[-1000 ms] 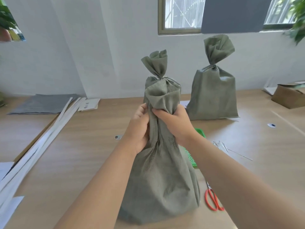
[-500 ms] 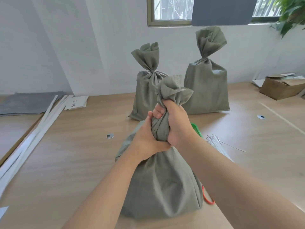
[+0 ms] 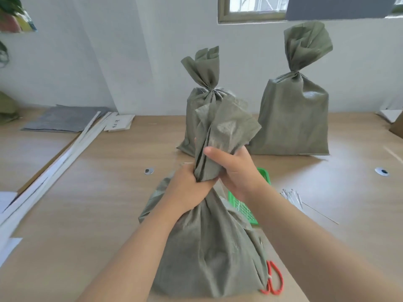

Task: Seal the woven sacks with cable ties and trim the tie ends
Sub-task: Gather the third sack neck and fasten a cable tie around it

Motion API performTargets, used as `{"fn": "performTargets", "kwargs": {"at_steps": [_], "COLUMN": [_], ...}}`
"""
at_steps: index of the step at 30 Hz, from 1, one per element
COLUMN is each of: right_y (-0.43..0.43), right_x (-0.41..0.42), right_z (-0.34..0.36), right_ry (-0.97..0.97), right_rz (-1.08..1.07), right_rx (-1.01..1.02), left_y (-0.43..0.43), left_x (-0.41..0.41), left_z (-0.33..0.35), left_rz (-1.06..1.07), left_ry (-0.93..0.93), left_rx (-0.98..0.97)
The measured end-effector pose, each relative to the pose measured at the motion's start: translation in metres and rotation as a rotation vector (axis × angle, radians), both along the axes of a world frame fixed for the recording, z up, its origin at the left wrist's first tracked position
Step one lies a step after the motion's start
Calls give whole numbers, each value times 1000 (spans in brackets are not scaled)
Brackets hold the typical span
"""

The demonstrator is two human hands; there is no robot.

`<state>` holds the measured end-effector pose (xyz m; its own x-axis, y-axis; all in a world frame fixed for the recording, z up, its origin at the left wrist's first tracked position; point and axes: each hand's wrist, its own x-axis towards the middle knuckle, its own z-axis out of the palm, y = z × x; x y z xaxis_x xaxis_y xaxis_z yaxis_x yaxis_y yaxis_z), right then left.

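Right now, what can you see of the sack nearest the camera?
The nearest sack is dull grey-green woven cloth, its full body standing upright on the wooden table. Its neck is gathered into a twisted bunch, gripped low by the left hand and just above by the right hand; the loose mouth flares above them. No cable tie shows on it. Its base hides part of the red-handled scissors; a green basket sits behind.

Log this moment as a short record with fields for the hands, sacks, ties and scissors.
front sack: neck gathered, no tie visible
left hand: grips the neck, lower
right hand: grips the neck, just above
rear left sack: neck cinched
rear right sack: neck cinched
cable ties: loose on the table, right side
scissors: by front sack's base, right side
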<state>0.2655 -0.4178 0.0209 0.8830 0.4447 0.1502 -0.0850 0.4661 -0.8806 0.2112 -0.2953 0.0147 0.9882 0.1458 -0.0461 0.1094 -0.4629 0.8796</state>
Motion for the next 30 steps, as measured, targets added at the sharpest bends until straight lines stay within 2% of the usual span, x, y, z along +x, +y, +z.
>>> {"fn": "performTargets", "kwargs": {"at_steps": [5, 12, 16, 21, 24, 27, 30], "right_y": [-21, -26, -33, -73, -100, -132, -163], "right_x": [8, 24, 35, 57, 75, 81, 81], "right_z": [1, -13, -33, -60, -83, -113, -155], "right_ry": [34, 55, 85, 27, 178, 349, 414], "right_rz": [22, 13, 36, 117, -73, -318, -548], "right_rx": [-62, 14, 87, -69, -159, -164, -386], "left_y": [-29, -31, -30, -31, -34, -37, -39], "left_x": [9, 24, 34, 44, 50, 56, 62], "left_z": [-3, -17, -21, -23, -23, -23, -23], "left_rz": [3, -31, -75, -77, -71, -70, -73], "left_ry": [82, 108, 91, 80, 89, 118, 152], "left_rx": [-114, -37, -68, -54, -4, 33, 61]}}
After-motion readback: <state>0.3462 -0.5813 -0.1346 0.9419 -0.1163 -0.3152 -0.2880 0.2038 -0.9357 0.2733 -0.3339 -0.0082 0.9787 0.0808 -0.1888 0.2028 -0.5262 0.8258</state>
